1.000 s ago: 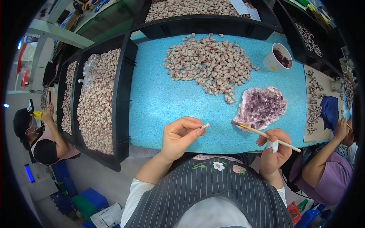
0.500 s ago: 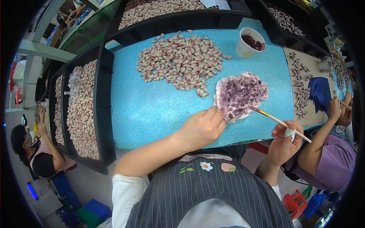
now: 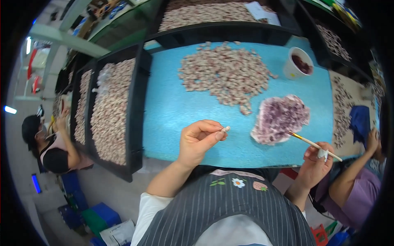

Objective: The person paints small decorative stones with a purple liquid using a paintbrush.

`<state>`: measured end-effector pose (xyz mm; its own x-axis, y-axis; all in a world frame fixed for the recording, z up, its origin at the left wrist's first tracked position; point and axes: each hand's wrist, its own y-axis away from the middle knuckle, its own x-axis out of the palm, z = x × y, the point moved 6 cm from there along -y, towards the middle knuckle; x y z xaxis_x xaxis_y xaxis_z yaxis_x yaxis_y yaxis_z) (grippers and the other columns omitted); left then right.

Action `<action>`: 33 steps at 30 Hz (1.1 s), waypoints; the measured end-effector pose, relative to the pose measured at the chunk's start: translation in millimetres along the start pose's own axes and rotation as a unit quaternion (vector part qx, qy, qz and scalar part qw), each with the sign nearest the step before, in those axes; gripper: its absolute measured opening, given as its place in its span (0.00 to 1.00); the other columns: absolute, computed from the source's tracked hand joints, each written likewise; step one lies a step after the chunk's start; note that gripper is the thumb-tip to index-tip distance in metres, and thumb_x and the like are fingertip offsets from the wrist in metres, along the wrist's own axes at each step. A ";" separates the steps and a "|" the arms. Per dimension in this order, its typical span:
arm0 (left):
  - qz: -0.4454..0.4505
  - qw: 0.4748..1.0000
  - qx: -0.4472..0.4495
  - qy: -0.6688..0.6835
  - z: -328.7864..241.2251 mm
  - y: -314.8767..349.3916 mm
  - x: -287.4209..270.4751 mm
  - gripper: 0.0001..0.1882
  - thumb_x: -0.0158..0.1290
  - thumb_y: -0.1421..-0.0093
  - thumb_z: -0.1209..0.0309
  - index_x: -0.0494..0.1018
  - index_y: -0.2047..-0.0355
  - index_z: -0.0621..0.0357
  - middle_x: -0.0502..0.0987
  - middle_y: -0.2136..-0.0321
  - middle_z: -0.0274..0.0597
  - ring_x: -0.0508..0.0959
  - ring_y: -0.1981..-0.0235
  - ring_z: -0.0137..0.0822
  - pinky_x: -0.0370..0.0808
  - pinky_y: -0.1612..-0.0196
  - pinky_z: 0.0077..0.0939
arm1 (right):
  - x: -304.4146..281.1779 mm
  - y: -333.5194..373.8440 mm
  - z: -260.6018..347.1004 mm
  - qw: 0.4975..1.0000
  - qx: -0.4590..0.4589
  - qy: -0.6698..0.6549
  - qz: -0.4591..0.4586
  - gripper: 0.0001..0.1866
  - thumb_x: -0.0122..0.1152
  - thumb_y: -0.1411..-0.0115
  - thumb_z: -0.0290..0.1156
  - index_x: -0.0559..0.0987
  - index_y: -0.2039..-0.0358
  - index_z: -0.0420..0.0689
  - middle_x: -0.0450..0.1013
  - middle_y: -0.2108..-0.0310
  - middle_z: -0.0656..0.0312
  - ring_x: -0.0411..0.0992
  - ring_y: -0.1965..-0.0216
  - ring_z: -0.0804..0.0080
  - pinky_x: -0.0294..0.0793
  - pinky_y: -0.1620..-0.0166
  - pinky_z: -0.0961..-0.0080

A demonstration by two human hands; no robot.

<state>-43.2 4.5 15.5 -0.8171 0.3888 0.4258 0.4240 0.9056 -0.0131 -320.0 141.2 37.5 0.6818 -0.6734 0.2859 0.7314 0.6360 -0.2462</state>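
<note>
My left hand point(image 3: 201, 141) is raised over the near part of the blue table mat point(image 3: 168, 102). Between its thumb and forefinger is a small pale figurine-like piece point(image 3: 226, 128). Farther right, my right hand point(image 3: 316, 164) grips a thin paintbrush point(image 3: 314, 144), with a white scrap wrapped at one finger. The brush tip rests at the purple-stained crumpled paper or cloth point(image 3: 281, 119). A heap of small pale pieces with reddish marks point(image 3: 225, 71) lies beyond my left hand. Dark red paint sits inside a white paper cup point(image 3: 298, 63) at the far right.
Black trays full of similar pieces stand at the left point(image 3: 137, 110) and the back point(image 3: 221, 33). To the right is a brown board point(image 3: 342, 90) with more pieces and a dark blue cloth point(image 3: 360, 123). Another person point(image 3: 357, 188) works at the right, and one point(image 3: 55, 143) at the left.
My left hand has moved away from the stained sheet's edge, and the small piece now shows in its fingertips. The brush tip stays at the sheet. The whole view has shifted.
</note>
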 end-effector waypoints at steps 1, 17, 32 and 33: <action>-0.011 1.000 0.005 -0.010 -0.8 3.7 -7.8 0.06 0.50 0.47 0.85 0.72 0.70 0.64 0.74 0.67 0.45 0.76 0.67 0.34 0.76 0.64 0.26 | 1.5 -1.0 -1.5 1.000 0.006 -0.002 0.012 0.11 0.48 0.40 0.33 0.69 0.66 0.37 0.67 0.75 0.58 0.66 0.80 0.76 0.65 0.79 0.85; -0.141 0.963 0.231 -0.014 -58.7 19.0 -100.3 0.08 0.49 0.45 0.81 0.69 0.64 0.62 0.74 0.66 0.47 0.75 0.64 0.36 0.75 0.60 0.30 | 25.6 -5.6 -16.8 0.997 0.032 -0.006 0.074 0.10 0.46 0.39 0.30 0.68 0.64 0.36 0.66 0.70 0.56 0.67 0.77 0.77 0.66 0.78 0.87; -0.013 0.730 0.163 -0.664 -29.3 -84.7 -46.0 0.08 0.55 0.55 0.81 0.73 0.72 0.65 0.69 0.72 0.47 0.71 0.66 0.47 0.69 0.64 0.34 | 15.9 -1.9 -6.5 0.998 0.033 -0.001 0.049 0.10 0.47 0.39 0.31 0.68 0.65 0.37 0.67 0.73 0.57 0.67 0.78 0.76 0.66 0.78 0.86; -0.003 0.736 0.164 -0.657 -26.4 -87.6 -46.8 0.08 0.55 0.55 0.81 0.73 0.72 0.65 0.69 0.72 0.47 0.71 0.66 0.47 0.69 0.64 0.34 | 16.0 -1.7 -6.4 0.999 0.031 0.009 0.041 0.10 0.47 0.39 0.31 0.68 0.65 0.37 0.67 0.73 0.57 0.67 0.78 0.76 0.66 0.78 0.86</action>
<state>-31.7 -97.4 20.6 -0.5826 0.0187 -0.8126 0.4773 0.8170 -0.3235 -310.3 126.9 36.6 0.7404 -0.6241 0.2498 0.6706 0.7113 -0.2106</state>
